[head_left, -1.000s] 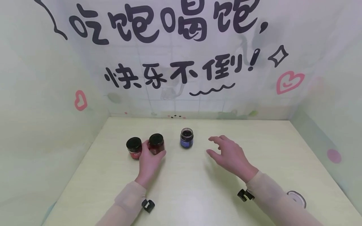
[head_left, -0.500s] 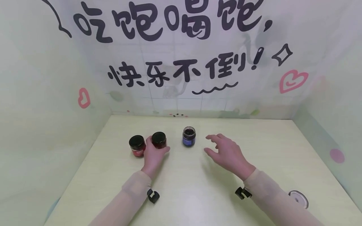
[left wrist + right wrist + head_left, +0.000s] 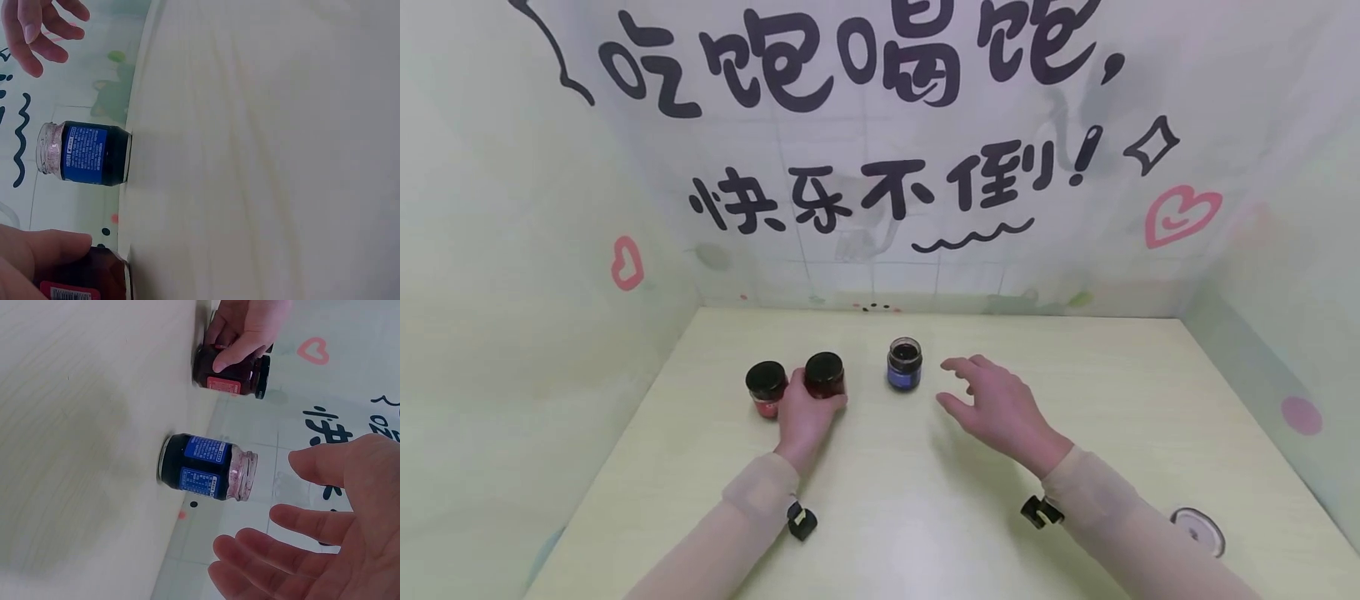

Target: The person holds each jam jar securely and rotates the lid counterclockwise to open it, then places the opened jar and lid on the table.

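A jar with a dark lid and red label [image 3: 825, 373] stands upright on the table, held by my left hand [image 3: 805, 421] with thumb and fingers around its sides. Just left of it is a second dark-lidded jar with a red label [image 3: 767, 382], partly behind the fingers. To the right stands a lidless jar with a blue label [image 3: 904, 367], dark contents inside; its bare glass neck shows in both wrist views. My right hand [image 3: 1003, 408] hovers to the right of that jar, fingers spread and loosely bent, touching nothing.
A loose round lid [image 3: 1198, 532] lies by the right forearm, its pale inside facing up. Behind the table [image 3: 895, 483] hangs a printed back wall [image 3: 865, 275], with side walls [image 3: 1285, 350] at left and right.
My right hand has drifted left, nearer to the blue-labelled jar. My left hand keeps its grip on the red-labelled jar, and the jars stay put. The head view has shifted slightly.
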`<state>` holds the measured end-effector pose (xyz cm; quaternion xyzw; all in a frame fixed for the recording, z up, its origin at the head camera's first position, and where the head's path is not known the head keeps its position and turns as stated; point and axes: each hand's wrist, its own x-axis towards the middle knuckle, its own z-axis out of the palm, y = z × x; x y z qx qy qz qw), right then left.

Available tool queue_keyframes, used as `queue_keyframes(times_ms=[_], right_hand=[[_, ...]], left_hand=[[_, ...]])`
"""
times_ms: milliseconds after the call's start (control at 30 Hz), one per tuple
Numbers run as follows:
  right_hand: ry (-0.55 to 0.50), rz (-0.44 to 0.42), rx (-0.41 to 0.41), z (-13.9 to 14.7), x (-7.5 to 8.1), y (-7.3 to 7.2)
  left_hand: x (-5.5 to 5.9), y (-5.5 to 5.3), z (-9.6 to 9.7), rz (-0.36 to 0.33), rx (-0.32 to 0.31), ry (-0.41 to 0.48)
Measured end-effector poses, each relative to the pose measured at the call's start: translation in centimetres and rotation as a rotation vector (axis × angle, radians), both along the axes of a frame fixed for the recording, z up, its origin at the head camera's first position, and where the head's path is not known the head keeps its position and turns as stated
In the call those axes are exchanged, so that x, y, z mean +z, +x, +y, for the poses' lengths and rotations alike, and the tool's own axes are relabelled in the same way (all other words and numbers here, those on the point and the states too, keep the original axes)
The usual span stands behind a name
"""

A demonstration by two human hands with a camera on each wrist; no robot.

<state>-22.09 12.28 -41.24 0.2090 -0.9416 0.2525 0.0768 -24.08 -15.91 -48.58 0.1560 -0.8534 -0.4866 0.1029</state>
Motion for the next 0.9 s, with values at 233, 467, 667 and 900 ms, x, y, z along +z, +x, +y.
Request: queue_keyframes(times_ms=[233,467,667,900], right_hand=[[0.003,-0.008,-0.001,-0.4,0.1,0.0],[0.012,-0.016,0.01,-0.6,0.1,0.1],[0.009,-0.013,0.027,-1.0,0.2,0.0],[0.007,-0.002,0.038,-1.4,0.6,0.1]], left_hand=[[-0.1,0.4,-0.6,0.03,-0.056,-0.061],[0.0,0.6,-0.7,0.02,-0.095,-0.112],[-0.1,0.5,-0.8,0.017,-0.103,-0.134],[0.1,0.6,-0.8,0.036,-0.11,-0.136]])
